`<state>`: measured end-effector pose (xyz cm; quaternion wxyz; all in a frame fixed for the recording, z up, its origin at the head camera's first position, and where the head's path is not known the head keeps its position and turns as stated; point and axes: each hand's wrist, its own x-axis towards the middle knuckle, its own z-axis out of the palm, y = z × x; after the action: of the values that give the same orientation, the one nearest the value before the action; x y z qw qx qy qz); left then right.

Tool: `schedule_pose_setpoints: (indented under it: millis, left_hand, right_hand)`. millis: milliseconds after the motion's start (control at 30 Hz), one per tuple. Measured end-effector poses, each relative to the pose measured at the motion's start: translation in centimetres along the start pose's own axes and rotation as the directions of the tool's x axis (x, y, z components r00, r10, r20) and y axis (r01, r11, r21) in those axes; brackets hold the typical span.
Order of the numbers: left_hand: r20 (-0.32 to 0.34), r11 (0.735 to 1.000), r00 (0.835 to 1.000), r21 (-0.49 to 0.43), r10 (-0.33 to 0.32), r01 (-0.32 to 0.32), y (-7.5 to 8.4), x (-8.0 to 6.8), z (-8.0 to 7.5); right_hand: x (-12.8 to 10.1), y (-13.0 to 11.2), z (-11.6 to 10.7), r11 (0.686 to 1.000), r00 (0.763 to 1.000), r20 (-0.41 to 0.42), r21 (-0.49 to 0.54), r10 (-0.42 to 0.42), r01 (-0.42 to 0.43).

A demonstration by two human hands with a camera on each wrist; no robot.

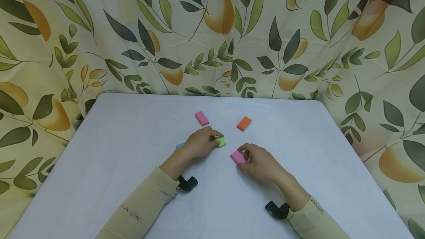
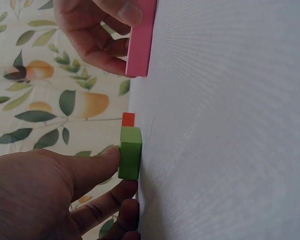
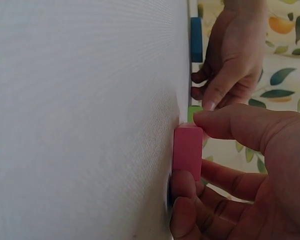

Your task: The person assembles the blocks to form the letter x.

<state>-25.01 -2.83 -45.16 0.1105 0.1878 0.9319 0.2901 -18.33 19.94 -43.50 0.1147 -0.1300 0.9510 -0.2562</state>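
My left hand (image 1: pixel 200 143) pinches a small green block (image 1: pixel 221 142) between thumb and fingers at the middle of the table. In the left wrist view the thumb lies on one side of the green block (image 2: pixel 130 152) and a fingertip at its lower end. To the right and a little nearer, my right hand (image 1: pixel 263 162) grips a pink block (image 1: pixel 237 156) by its edges. The right wrist view shows the thumb at the top of that pink block (image 3: pixel 188 152) and curled fingers below it. Between the two held blocks lies a short gap.
A second pink block (image 1: pixel 201 118) lies beyond the left hand, and an orange block (image 1: pixel 244 123) sits to its right. A blue block (image 1: pixel 180 145) is mostly hidden behind the left wrist. The white table (image 1: pixel 132 121) ends at a leaf-and-fruit patterned curtain (image 1: pixel 199 80).
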Motion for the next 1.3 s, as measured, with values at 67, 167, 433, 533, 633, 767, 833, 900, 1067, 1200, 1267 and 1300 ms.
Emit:
schedule_pose_setpoints:
  millis: [67, 167, 433, 533, 633, 767, 833, 900, 1067, 1200, 1267, 1300]
  left_hand:
    - [0.002, 1.0, 1.0, -0.001, 0.001, -0.001, 0.03, -0.04, -0.03]
    - [0.002, 1.0, 1.0, -0.006, 0.001, -0.001, 0.06, -0.11, -0.11]
    - [-0.004, 1.0, 1.0, -0.008, 0.008, -0.008, -0.01, -0.13, -0.07]
    - [-0.005, 1.0, 1.0, -0.009, 0.008, -0.008, -0.03, -0.12, -0.05]
    - [-0.006, 1.0, 1.0, -0.01, 0.008, -0.008, -0.06, -0.1, -0.03]
    - [-0.009, 1.0, 1.0, -0.011, 0.008, -0.008, -0.12, -0.06, 0.04]
    - [-0.011, 1.0, 1.0, -0.011, 0.007, -0.007, -0.15, -0.04, 0.08]
    - [-0.012, 1.0, 1.0, -0.012, 0.005, -0.005, -0.21, -0.02, 0.12]
    - [-0.009, 1.0, 1.0, -0.01, 0.003, -0.003, -0.29, 0.04, 0.16]
    - [-0.008, 1.0, 1.0, -0.008, 0.004, -0.004, -0.27, 0.05, 0.13]
    - [-0.009, 1.0, 1.0, -0.004, 0.004, -0.004, -0.25, 0.04, 0.11]
    - [-0.01, 1.0, 1.0, -0.003, 0.005, -0.005, -0.24, 0.04, 0.09]
  right_hand:
    - [0.01, -0.01, 0.0, 1.0, 1.0, 0.0, 0.001, 0.0, 0.0]
    - [0.02, -0.03, -0.01, 1.0, 1.0, 0.002, 0.002, 0.0, 0.0]
    - [0.05, -0.12, -0.02, 1.0, 1.0, 0.006, 0.022, 0.018, -0.018]
    - [0.09, -0.14, 0.05, 0.999, 0.999, 0.012, 0.025, 0.037, -0.037]
    - [0.11, -0.15, 0.09, 0.999, 0.999, 0.013, 0.022, 0.043, -0.043]
    - [0.2, -0.16, 0.09, 0.999, 0.999, 0.01, 0.015, 0.034, -0.034]
    - [0.22, -0.18, 0.09, 0.999, 0.999, 0.01, 0.014, 0.03, -0.03]
    - [0.2, -0.2, 0.11, 0.999, 1.0, 0.009, 0.013, 0.03, -0.03]
    - [0.18, -0.25, 0.14, 1.0, 1.0, 0.005, 0.012, 0.022, -0.022]
    - [0.27, -0.27, 0.19, 0.999, 1.0, 0.006, 0.019, 0.03, -0.03]
    - [0.31, -0.3, 0.21, 0.999, 0.999, 0.009, 0.023, 0.036, -0.036]
    - [0.33, -0.32, 0.21, 0.999, 0.999, 0.009, 0.025, 0.036, -0.036]
